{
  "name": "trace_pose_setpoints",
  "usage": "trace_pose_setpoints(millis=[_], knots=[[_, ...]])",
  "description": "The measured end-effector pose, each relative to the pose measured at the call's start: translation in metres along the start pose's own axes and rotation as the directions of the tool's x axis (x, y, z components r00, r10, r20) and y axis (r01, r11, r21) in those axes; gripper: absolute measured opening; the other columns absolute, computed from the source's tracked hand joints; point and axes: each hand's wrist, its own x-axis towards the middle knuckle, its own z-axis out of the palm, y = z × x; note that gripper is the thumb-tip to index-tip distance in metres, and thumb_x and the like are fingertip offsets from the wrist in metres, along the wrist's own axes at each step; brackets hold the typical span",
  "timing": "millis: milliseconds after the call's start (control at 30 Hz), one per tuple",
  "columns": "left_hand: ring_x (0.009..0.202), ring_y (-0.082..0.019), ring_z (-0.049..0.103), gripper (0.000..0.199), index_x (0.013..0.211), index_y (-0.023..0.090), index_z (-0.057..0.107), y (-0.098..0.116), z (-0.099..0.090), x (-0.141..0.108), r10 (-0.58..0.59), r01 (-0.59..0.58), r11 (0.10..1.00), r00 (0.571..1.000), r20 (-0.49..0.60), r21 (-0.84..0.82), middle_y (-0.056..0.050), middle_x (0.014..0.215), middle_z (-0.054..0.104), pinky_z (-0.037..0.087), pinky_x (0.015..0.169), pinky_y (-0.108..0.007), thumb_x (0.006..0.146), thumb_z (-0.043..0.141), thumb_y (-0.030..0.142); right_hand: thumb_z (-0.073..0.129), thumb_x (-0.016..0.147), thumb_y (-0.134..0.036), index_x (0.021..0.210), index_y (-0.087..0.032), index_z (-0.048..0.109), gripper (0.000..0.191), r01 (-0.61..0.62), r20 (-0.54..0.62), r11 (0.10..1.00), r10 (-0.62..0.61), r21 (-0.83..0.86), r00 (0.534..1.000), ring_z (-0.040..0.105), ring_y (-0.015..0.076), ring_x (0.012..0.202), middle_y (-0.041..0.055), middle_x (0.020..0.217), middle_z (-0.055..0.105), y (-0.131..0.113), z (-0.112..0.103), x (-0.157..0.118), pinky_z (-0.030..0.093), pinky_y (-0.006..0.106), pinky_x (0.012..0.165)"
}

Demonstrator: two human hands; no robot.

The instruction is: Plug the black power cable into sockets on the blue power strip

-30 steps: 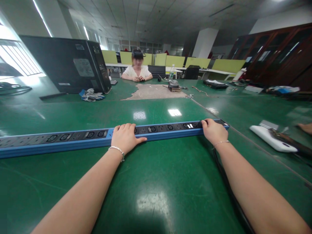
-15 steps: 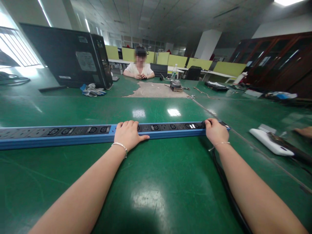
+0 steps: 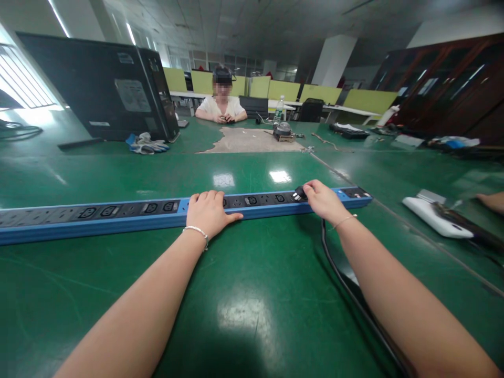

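A long blue power strip (image 3: 271,208) with a row of black sockets lies across the green table. My left hand (image 3: 207,213) grips it near the middle, fingers over its top and thumb along the front side. Between the fingertips of my right hand (image 3: 323,199) is a black plug (image 3: 300,193), its metal prongs bare and pointing left. The plug is out of any socket, just over the strip's right part. From under that hand a black cable (image 3: 342,277) runs down toward the table's near edge.
A black computer case (image 3: 98,89) and a pair of gloves (image 3: 146,144) stand at the back left. Across the table sits a person (image 3: 220,107). A bottle (image 3: 279,107) is behind a small round device (image 3: 282,131). At right lies a white object (image 3: 433,216).
My right hand has moved left from the strip's right end, and the plug's prongs now show. My left hand stays in place on the power strip.
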Motion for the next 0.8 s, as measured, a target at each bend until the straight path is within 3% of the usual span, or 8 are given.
trace_pose_setpoints(millis=[133,367,533,700,800], knots=[[0.109,-0.03,0.048,0.078,0.117,0.019,0.051,-0.001,0.001,0.0,0.012,-0.012,1.0,1.0,-0.016,-0.011,-0.013,0.114,0.058,0.027,0.094,-0.042,0.066,0.041,0.077,0.03,0.088,-0.035,0.103,-0.017,0.055,0.034,-0.005,0.044,0.995,0.01,-0.102,0.999,0.059,0.0223,0.089,0.0118,0.098,0.065,-0.012,-0.006,-0.005,0.042,0.029,0.075],[0.11,-0.031,0.047,0.077,0.118,0.02,0.05,0.0,0.0,0.0,0.004,-0.004,1.0,1.0,0.0,-0.016,-0.013,0.116,0.057,0.027,0.095,-0.043,0.065,0.042,0.077,0.026,0.089,-0.036,0.11,-0.016,0.05,0.037,-0.068,0.135,0.926,0.126,-0.37,0.983,0.062,0.0282,0.087,0.0168,0.09,0.065,-0.048,-0.008,-0.01,0.044,0.038,0.075],[0.108,-0.031,0.048,0.077,0.116,0.019,0.051,0.0,0.0,0.001,0.014,-0.015,1.0,1.0,-0.016,-0.017,-0.013,0.113,0.058,0.029,0.094,-0.043,0.065,0.043,0.076,0.026,0.09,-0.039,0.112,-0.015,0.047,0.039,-0.034,0.185,0.929,0.109,-0.368,0.977,0.062,0.0284,0.086,0.0177,0.09,0.064,-0.049,-0.005,-0.014,0.044,0.04,0.076],[0.107,-0.031,0.048,0.077,0.116,0.018,0.052,-0.001,0.001,0.001,0.021,-0.021,1.0,0.999,-0.025,-0.023,-0.014,0.112,0.058,0.029,0.094,-0.043,0.066,0.043,0.076,0.02,0.091,-0.038,0.119,-0.016,0.041,0.041,-0.029,0.107,0.907,0.081,-0.42,0.991,0.063,0.0273,0.083,0.0161,0.085,0.065,-0.047,-0.001,-0.025,0.044,0.039,0.074],[0.108,-0.031,0.048,0.077,0.117,0.018,0.051,-0.001,0.002,0.0,0.017,-0.018,1.0,1.0,-0.023,-0.023,-0.014,0.113,0.058,0.028,0.094,-0.042,0.066,0.042,0.076,0.023,0.09,-0.038,0.115,-0.016,0.044,0.039,-0.027,0.163,0.911,0.103,-0.412,0.981,0.063,0.0279,0.084,0.0165,0.087,0.065,-0.047,-0.001,-0.021,0.044,0.039,0.074]])
